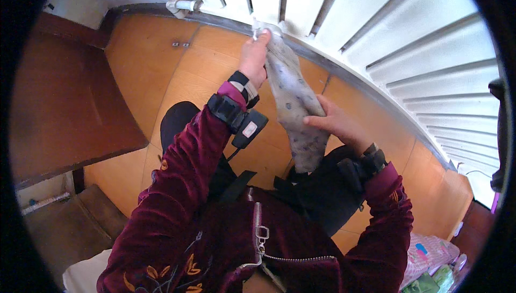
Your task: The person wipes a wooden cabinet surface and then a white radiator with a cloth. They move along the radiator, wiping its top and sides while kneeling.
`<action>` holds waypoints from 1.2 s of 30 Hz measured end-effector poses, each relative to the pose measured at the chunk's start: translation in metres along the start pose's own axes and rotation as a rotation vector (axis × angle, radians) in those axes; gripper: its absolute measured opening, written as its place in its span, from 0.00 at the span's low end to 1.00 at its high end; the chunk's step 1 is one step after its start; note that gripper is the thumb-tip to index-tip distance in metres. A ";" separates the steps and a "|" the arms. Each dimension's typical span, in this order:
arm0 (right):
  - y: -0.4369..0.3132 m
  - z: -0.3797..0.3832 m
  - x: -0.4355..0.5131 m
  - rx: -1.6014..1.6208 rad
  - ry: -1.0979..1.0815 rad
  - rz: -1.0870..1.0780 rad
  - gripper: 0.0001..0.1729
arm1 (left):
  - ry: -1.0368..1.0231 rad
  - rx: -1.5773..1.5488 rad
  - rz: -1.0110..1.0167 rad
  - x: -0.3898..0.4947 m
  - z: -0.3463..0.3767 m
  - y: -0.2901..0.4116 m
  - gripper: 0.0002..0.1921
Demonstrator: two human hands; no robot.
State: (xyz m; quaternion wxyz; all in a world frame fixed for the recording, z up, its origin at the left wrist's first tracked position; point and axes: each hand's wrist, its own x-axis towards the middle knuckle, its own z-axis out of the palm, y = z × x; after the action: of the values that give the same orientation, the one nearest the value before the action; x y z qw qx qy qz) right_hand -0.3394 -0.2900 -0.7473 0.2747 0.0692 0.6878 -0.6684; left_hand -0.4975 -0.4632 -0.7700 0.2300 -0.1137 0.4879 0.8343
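A pale grey patterned cloth [288, 87], long and narrow, stretches between my two hands above the wood-coloured floor. My left hand [256, 53] grips its upper end beside the foot of the white ribbed panel. At its lower right edge, my right hand [336, 121] pinches the cloth between thumb and fingers. The cloth's lower end hangs by my black-trousered right leg. Black straps circle both wrists, and a small black box [250, 128] with a cable is beside my left wrist.
White ribbed panelling [375, 31] curves along the front and right, with a pipe fitting [183, 6] at its left end. A dark brown wooden surface [76, 99] stands at left, above a brown cushion-like piece [76, 228]. Pink patterned bags [427, 252] lie at lower right.
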 end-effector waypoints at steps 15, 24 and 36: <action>0.009 -0.002 0.005 0.008 0.166 -0.155 0.21 | 0.197 0.586 0.764 0.048 0.055 -0.052 0.08; 0.012 -0.002 0.009 -0.066 0.241 -0.224 0.20 | 0.266 0.461 0.456 0.066 0.048 -0.079 0.10; 0.031 -0.011 0.025 -0.080 0.286 -0.189 0.25 | 0.268 0.389 0.288 0.096 0.049 -0.098 0.22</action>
State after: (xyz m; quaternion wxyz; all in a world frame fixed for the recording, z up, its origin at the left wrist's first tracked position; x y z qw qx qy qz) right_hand -0.3495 -0.2830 -0.7869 0.1125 0.0873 0.7494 -0.6466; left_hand -0.5312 -0.3537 -0.8599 0.0602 -0.1062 0.6762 0.7265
